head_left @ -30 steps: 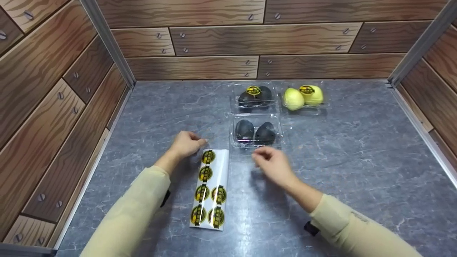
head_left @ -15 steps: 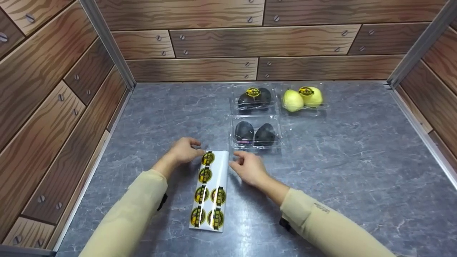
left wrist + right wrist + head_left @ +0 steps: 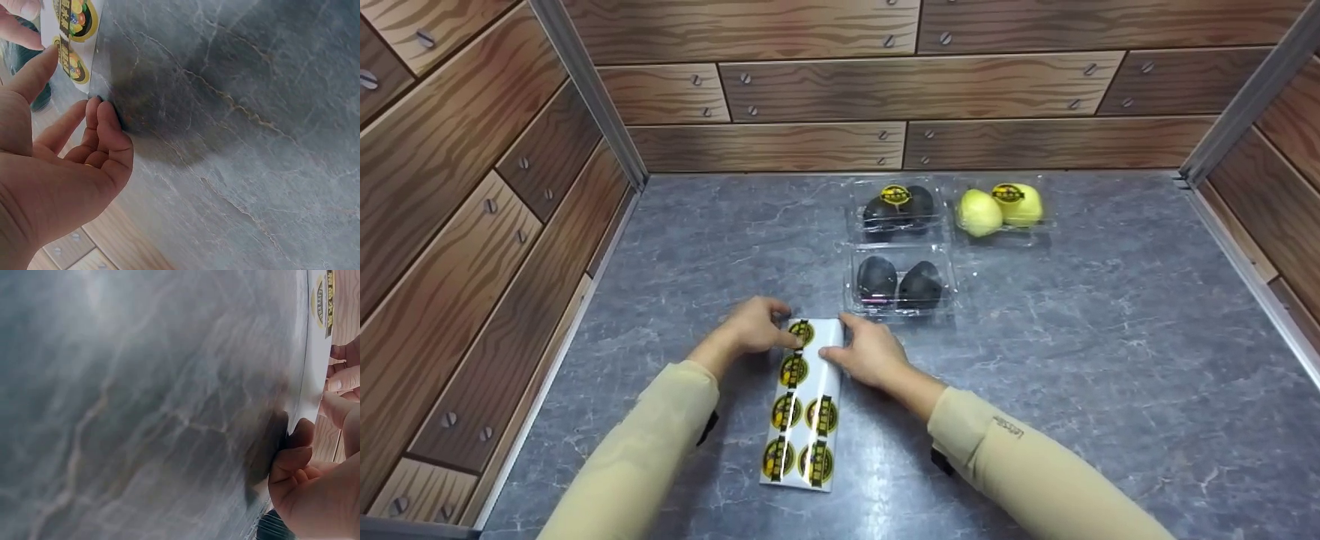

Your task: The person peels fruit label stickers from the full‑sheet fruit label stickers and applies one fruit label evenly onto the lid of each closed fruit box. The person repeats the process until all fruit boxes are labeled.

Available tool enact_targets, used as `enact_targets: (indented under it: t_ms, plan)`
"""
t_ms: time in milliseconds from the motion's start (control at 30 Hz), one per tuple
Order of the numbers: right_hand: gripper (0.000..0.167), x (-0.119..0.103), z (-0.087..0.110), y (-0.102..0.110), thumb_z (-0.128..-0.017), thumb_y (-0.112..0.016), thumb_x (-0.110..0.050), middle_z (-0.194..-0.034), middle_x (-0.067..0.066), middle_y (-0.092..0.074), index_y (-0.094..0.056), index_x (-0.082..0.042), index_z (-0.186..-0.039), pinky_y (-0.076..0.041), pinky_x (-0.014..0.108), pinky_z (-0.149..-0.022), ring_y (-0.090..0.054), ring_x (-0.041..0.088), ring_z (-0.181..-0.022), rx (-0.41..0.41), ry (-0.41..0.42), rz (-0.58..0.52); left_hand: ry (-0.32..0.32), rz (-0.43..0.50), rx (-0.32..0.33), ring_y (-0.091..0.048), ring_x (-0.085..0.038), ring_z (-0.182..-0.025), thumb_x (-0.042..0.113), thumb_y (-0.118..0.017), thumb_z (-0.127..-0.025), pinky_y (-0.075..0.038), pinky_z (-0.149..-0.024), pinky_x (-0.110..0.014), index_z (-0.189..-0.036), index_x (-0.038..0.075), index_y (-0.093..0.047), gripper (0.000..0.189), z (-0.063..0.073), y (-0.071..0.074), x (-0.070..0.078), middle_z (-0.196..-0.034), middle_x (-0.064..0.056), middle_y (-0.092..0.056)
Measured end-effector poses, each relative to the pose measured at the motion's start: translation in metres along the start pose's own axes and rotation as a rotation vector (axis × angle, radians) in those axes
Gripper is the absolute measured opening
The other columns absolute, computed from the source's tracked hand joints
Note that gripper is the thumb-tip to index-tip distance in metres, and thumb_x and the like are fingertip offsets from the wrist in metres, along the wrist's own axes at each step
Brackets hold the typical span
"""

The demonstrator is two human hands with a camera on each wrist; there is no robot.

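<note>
A narrow white sticker sheet (image 3: 808, 382) with round black-and-yellow labels lies lengthwise on the grey marbled table. At its far left corner my left hand (image 3: 750, 326) has the thumb over the top label and the other fingers curled at the edge. My right hand (image 3: 874, 352) grips the far right edge, thumb on the white surface and forefinger at the corner. In the right wrist view, the sheet's edge (image 3: 315, 371) passes between thumb and curled fingers. Just beyond the sheet stands a clear plastic box (image 3: 900, 307) with two dark, egg-shaped fruits (image 3: 877, 280) inside.
Behind it, another clear box (image 3: 896, 234) holds dark fruit under a label. To its right, a labelled clear box (image 3: 1024, 238) contains yellow-green fruits (image 3: 979, 213). Wood-print panels (image 3: 810, 90) wall the table at the back and both sides.
My right hand has moved left from beside the fruit box onto the sheet's right edge. My left hand has come slightly nearer and right, its thumb now over the top label.
</note>
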State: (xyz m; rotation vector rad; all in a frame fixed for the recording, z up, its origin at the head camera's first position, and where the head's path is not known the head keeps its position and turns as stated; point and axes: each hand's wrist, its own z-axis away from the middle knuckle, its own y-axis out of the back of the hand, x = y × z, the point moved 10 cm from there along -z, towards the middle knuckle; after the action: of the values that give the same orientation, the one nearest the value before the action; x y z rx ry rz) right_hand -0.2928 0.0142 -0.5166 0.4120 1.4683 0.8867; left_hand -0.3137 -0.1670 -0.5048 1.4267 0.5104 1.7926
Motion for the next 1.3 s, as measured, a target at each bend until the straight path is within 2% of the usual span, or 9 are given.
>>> enact_targets:
  t_ms: [67,300,400,533,700,867,1033,1167,1300]
  plan:
    - [0.083,0.0002,-0.0003,-0.0011,-0.089,-0.085,-0.041,-0.151,0.021,-0.058,-0.050,-0.006,-0.156,-0.047,0.054,-0.113,-0.060,0.041,-0.134,0.000,-0.008,0.022,-0.010,-0.010,0.008,-0.066,-0.034,-0.112,0.022,-0.093,-0.081,-0.054,-0.102,-0.047,-0.136,-0.003,-0.066,0.067,0.0006,-0.0005,0.0011,-0.122,-0.020,-0.072]
    - [0.072,-0.0010,-0.0010,-0.0011,-0.087,-0.087,-0.039,-0.133,0.020,-0.070,-0.061,-0.009,-0.147,-0.055,0.054,-0.098,-0.069,0.040,-0.115,0.037,0.004,0.099,-0.055,-0.106,0.056,-0.066,-0.032,-0.099,0.019,-0.096,-0.074,-0.056,-0.094,-0.046,-0.126,0.001,-0.071,0.060,0.0019,-0.0024,0.0072,-0.105,-0.014,-0.073]
    - [0.072,-0.0013,-0.0010,-0.0004,-0.086,-0.088,-0.040,-0.130,0.021,-0.071,-0.062,-0.009,-0.145,-0.056,0.055,-0.095,-0.069,0.041,-0.112,0.051,0.010,0.138,-0.070,-0.140,0.078,-0.066,-0.031,-0.096,0.019,-0.097,-0.072,-0.056,-0.092,-0.046,-0.121,0.003,-0.072,0.057,0.0015,-0.0025,0.0088,-0.101,-0.012,-0.072]
    - [0.072,-0.0012,-0.0007,-0.0011,-0.085,-0.089,-0.040,-0.128,0.022,-0.072,-0.062,-0.010,-0.145,-0.057,0.055,-0.093,-0.070,0.041,-0.110,0.053,0.013,0.150,-0.080,-0.172,0.094,-0.067,-0.032,-0.098,0.020,-0.097,-0.072,-0.056,-0.094,-0.046,-0.119,0.005,-0.073,0.055,0.0007,-0.0029,0.0088,-0.102,-0.011,-0.073]
    - [0.072,0.0005,-0.0012,-0.0030,-0.087,-0.088,-0.041,-0.129,0.022,-0.071,-0.061,-0.011,-0.146,-0.057,0.055,-0.095,-0.070,0.041,-0.111,0.046,-0.001,0.145,-0.069,-0.167,0.095,-0.067,-0.030,-0.096,0.019,-0.096,-0.073,-0.056,-0.091,-0.045,-0.108,0.009,-0.073,0.044,-0.0004,-0.0042,0.0054,-0.098,-0.008,-0.073]
    - [0.077,0.0012,-0.0008,-0.0037,-0.087,-0.087,-0.043,-0.132,0.023,-0.069,-0.057,-0.010,-0.150,-0.056,0.055,-0.098,-0.069,0.042,-0.115,0.044,-0.017,0.156,-0.092,-0.105,0.093,-0.064,-0.027,-0.091,0.013,-0.095,-0.072,-0.055,-0.088,-0.043,-0.098,0.010,-0.069,0.038,0.0006,-0.0052,0.0044,-0.094,-0.006,-0.071]
    - [0.082,0.0004,0.0007,-0.0034,-0.086,-0.087,-0.043,-0.131,0.026,-0.069,-0.054,-0.007,-0.152,-0.055,0.056,-0.100,-0.068,0.045,-0.115,0.053,-0.006,0.150,-0.133,0.037,0.069,-0.056,-0.017,-0.076,0.001,-0.091,-0.071,-0.050,-0.073,-0.032,-0.092,0.009,-0.062,0.036,0.0034,-0.0056,0.0038,-0.082,-0.001,-0.063]
    - [0.069,-0.0016,0.0031,0.0001,-0.086,-0.087,-0.039,-0.113,0.020,-0.075,-0.062,-0.006,-0.142,-0.058,0.053,-0.090,-0.072,0.039,-0.101,0.081,0.034,0.121,-0.156,0.207,-0.004,-0.052,-0.011,-0.066,-0.010,-0.085,-0.073,-0.043,-0.061,-0.023,-0.097,0.005,-0.061,0.037,0.0051,-0.0077,0.0035,-0.075,0.002,-0.058]
    - [0.049,-0.0047,0.0064,0.0059,-0.090,-0.084,-0.033,-0.087,0.004,-0.073,-0.069,-0.007,-0.129,-0.059,0.046,-0.076,-0.069,0.024,-0.078,0.099,0.074,0.057,-0.159,0.320,-0.093,-0.055,-0.009,-0.066,-0.014,-0.080,-0.076,-0.046,-0.060,-0.020,-0.111,-0.001,-0.062,0.041,0.0067,-0.0077,0.0053,-0.076,0.002,-0.061]
